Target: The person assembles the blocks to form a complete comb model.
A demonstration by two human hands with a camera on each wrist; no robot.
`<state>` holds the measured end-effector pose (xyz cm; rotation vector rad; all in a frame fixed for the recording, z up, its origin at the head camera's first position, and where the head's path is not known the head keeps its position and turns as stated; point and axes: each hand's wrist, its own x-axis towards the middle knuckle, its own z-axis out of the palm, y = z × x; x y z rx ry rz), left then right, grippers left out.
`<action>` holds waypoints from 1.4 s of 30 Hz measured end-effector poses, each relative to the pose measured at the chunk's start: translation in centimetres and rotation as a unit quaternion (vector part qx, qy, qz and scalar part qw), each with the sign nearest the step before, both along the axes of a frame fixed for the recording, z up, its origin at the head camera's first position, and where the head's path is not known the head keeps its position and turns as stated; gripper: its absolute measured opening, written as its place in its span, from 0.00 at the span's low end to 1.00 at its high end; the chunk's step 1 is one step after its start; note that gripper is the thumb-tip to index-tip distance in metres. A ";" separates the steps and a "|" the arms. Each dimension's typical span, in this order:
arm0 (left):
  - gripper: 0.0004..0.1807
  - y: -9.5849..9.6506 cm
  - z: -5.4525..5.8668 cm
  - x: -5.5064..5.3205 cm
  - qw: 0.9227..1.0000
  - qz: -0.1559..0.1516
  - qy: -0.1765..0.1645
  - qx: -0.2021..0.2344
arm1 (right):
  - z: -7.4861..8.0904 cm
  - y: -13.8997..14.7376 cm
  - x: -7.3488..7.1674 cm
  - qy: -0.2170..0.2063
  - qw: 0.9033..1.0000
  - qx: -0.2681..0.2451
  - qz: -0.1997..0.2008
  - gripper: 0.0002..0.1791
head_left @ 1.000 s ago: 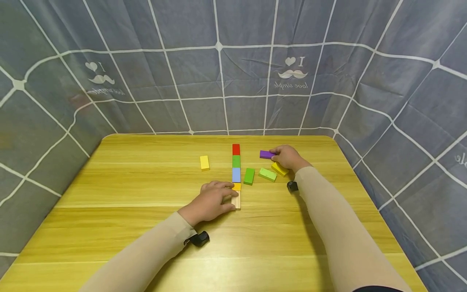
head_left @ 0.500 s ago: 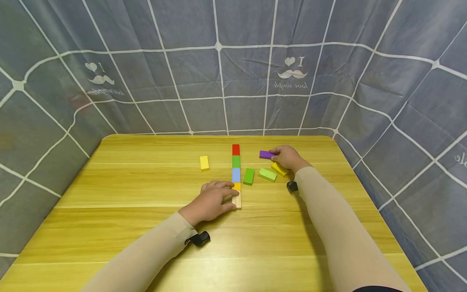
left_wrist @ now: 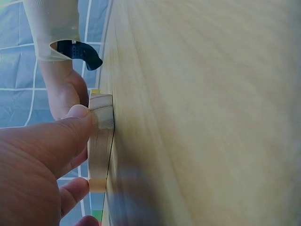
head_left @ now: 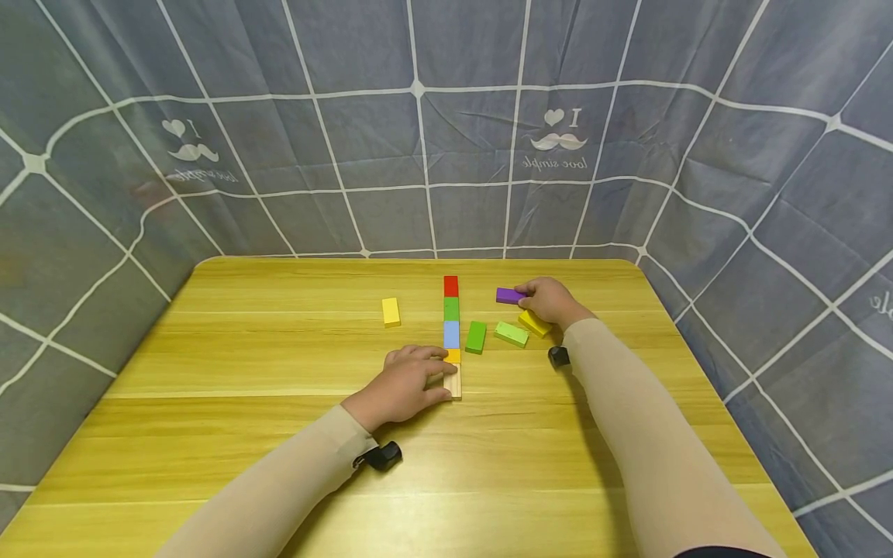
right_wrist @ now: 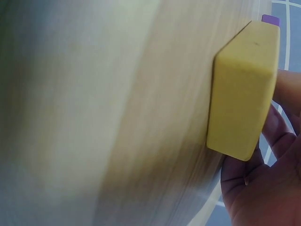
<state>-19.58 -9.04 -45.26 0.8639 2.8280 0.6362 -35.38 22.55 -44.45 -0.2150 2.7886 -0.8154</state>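
In the head view, my left hand (head_left: 408,385) lies over the near end of a straight row of wooden blocks. Its thumb and fingers hold the plain wooden block (head_left: 455,384), with a fingertip at the orange block (head_left: 453,356) beyond. Farther along the row come a blue block (head_left: 451,335), a green block (head_left: 451,308) and a red block (head_left: 451,286). At the back right, my right hand (head_left: 551,301) pinches the right end of a purple block (head_left: 509,295). A yellow block (right_wrist: 242,94) lies under the right palm, hiding most of the purple one in the right wrist view.
Right of the row lie a green block (head_left: 477,338) and a light green block (head_left: 512,334). Another yellow block (head_left: 391,311) is on the left. The wooden table (head_left: 230,364) is backed by a grey curtain (head_left: 474,139) with white lines.
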 end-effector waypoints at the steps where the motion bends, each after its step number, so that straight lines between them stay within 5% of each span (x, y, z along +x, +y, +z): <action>1: 0.25 0.0 0.0 0.0 1.000 0.000 -0.001 0.000 | 0.0 0.0 0.0 0.000 1.000 0.000 0.000 0.23; 42: 0.24 -0.2 0.1 0.0 1.000 -0.002 -0.001 0.005 | 0.0 0.0 0.1 -0.008 1.000 -0.011 -0.006 0.23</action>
